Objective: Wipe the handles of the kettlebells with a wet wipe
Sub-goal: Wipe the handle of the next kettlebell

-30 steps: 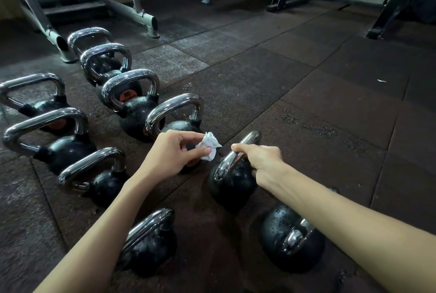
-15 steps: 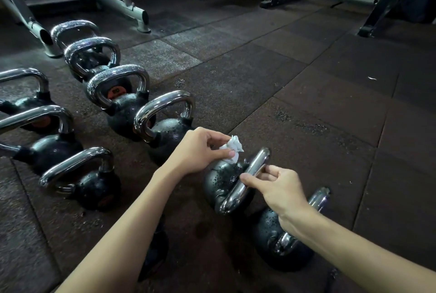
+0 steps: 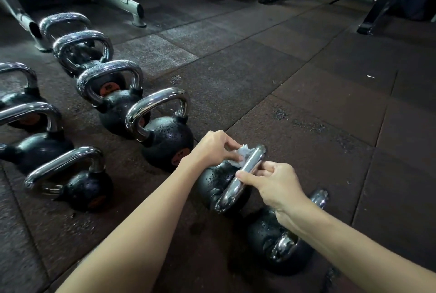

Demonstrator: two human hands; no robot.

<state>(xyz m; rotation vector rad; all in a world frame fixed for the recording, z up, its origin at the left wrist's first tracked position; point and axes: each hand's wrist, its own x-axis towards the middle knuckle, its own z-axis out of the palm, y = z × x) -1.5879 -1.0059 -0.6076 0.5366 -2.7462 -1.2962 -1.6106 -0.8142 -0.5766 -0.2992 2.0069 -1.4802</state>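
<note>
Black kettlebells with chrome handles stand in two rows on the dark rubber floor. My right hand [image 3: 276, 183] grips the chrome handle [image 3: 243, 178] of one kettlebell [image 3: 212, 186] that is tipped toward me in the middle of the view. My left hand [image 3: 212, 147] pinches a crumpled white wet wipe [image 3: 244, 153] and presses it against the far end of that handle. Another kettlebell [image 3: 266, 236] sits close by under my right forearm, partly hidden. An upright kettlebell [image 3: 167, 136] stands just left of my left hand.
Several more kettlebells [image 3: 77, 186] line the left side of the floor. Grey machine legs [image 3: 132, 7] and a dark rack foot [image 3: 377, 14] stand at the back. Bare rubber tiles [image 3: 306, 103] spread to the right.
The wipe in my left hand has come down onto the far end of the handle. My right hand keeps its grip, and the view has moved closer.
</note>
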